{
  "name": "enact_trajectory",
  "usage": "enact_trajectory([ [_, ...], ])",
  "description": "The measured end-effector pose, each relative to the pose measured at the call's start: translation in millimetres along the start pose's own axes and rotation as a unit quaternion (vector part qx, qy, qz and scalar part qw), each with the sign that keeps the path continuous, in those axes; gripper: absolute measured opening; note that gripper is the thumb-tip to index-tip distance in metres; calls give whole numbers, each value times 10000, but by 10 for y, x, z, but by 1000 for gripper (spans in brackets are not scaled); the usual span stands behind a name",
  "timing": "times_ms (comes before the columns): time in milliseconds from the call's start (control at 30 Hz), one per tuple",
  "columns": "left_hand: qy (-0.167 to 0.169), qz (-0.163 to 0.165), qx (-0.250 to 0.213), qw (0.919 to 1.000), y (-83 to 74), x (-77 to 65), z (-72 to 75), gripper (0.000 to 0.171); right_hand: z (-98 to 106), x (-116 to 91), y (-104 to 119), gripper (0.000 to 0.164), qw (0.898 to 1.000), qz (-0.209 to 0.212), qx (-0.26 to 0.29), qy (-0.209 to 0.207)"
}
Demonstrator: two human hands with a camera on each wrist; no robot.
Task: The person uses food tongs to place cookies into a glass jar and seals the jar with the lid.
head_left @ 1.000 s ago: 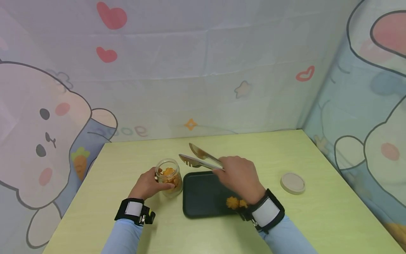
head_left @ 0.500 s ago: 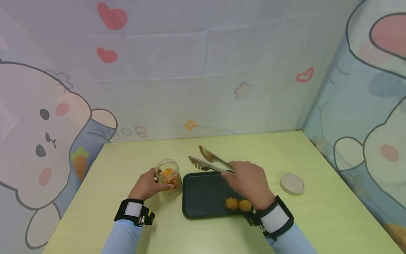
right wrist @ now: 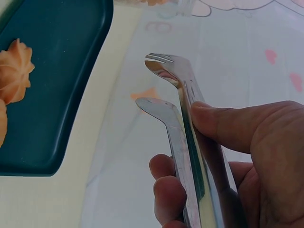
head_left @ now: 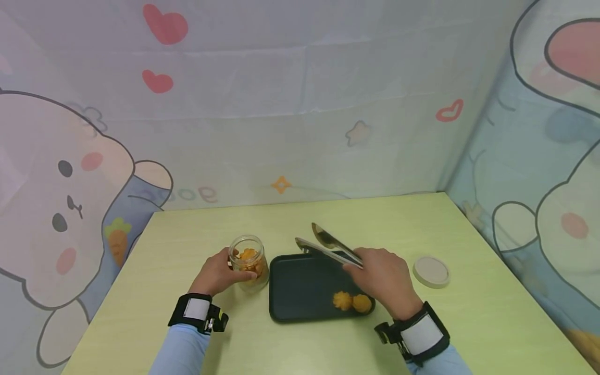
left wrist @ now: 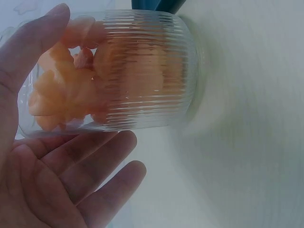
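My left hand [head_left: 216, 273] holds a glass jar [head_left: 253, 282] at its side, thumb in front and fingers behind. Inside the uncapped jar are orange-yellow cookies [left wrist: 66, 95], seen through ribbed glass in the left wrist view. In my right hand [head_left: 385, 277] are metal tongs [head_left: 335, 243], gripped between thumb and fingers. Their tips stand apart with nothing between them, above the far edge of the dark green tray [head_left: 300, 291]. Two cookies lie at the tray's near right corner: a ridged, flower-shaped one [head_left: 342, 300] and a rounder one [head_left: 362, 303].
A round, pale lid [head_left: 432, 272] lies on the light wood table [head_left: 187, 229], right of my right hand. Behind the table hangs a pale cloth backdrop [head_left: 300, 104] with cartoon prints, which also covers both sides.
My right hand and the tongs have moved right and nearer, away from the jar. The rounder cookie, partly covered by the wrist before, now shows fully. My left hand and the jar stay put.
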State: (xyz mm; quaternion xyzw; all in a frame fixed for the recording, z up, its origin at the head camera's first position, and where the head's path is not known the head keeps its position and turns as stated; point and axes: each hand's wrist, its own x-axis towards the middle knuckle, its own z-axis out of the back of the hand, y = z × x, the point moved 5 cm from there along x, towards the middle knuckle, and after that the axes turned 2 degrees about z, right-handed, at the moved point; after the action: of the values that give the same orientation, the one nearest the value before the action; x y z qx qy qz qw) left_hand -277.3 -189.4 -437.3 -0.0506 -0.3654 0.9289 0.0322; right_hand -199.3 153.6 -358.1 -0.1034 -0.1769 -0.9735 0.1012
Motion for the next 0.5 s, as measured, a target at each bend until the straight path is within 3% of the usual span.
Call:
enact_trajectory([
  [500, 37, 51, -58, 10000, -45, -31, 9, 75, -27, -170, -251, 24, 9989, -278, -119, 345],
])
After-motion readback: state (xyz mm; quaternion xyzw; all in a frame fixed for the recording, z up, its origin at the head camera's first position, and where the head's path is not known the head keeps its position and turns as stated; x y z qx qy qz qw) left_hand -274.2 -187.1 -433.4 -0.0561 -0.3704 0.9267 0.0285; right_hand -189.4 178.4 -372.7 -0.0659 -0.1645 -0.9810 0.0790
